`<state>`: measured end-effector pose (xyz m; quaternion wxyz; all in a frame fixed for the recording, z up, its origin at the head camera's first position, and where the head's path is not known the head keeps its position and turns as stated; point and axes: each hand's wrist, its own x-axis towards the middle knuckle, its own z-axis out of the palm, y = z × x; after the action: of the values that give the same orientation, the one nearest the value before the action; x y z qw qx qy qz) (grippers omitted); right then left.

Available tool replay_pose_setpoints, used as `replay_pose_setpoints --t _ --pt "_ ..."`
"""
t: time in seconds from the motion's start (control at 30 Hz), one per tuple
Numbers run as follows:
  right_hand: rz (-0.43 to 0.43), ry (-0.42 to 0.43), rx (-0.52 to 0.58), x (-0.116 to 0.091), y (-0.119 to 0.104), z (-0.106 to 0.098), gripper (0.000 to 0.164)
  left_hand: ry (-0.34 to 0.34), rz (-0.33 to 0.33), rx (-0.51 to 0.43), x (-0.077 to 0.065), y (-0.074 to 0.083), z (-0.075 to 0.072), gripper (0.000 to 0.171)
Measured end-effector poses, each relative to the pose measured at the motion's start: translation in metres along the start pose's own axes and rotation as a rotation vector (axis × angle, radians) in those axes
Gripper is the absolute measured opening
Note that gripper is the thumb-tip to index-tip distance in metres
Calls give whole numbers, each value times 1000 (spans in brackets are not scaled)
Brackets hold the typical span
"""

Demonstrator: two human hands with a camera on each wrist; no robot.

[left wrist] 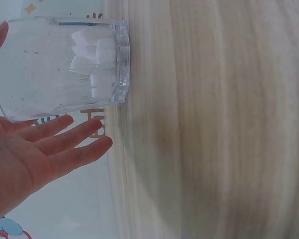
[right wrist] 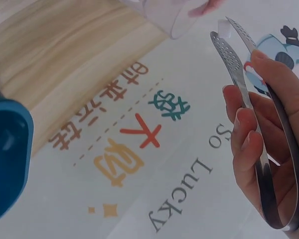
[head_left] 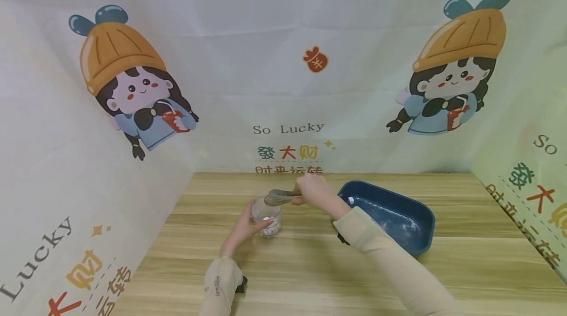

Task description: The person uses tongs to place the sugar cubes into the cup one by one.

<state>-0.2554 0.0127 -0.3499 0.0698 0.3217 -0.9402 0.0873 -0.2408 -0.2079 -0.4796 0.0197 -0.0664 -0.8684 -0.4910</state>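
My left hand [head_left: 242,230] holds a clear glass [left wrist: 45,64] that stands upright on the table, thumb on one side and fingers on the other. Several white cubes [left wrist: 102,62] lie in the bottom of the glass. Metal tongs [right wrist: 261,149] with perforated tips are gripped in my right hand [right wrist: 269,124]. A white cube [right wrist: 224,29] sits pinched between those tips. Seen from the head, the tong tips overlap the glass's rim, and the pinched cube does not show there.
A blue rectangular tray [head_left: 427,207] stands on the wooden table [head_left: 283,276] to the right, partly behind my right forearm. Another white cube [head_left: 351,200] lies at its far left corner, and whitish marks show on its bottom. Printed cloth [head_left: 354,104] hangs behind the table and along both sides.
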Motion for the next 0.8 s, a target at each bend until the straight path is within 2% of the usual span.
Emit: replay_pose_setpoints --t 0.37,0.8 --pt "-19 34 -39 9 -8 15 22 -12 -8 -21 -2 0 -1 79" --pt "-2 39 -38 6 -1 19 23 -18 -33 -11 1 0 1 81"
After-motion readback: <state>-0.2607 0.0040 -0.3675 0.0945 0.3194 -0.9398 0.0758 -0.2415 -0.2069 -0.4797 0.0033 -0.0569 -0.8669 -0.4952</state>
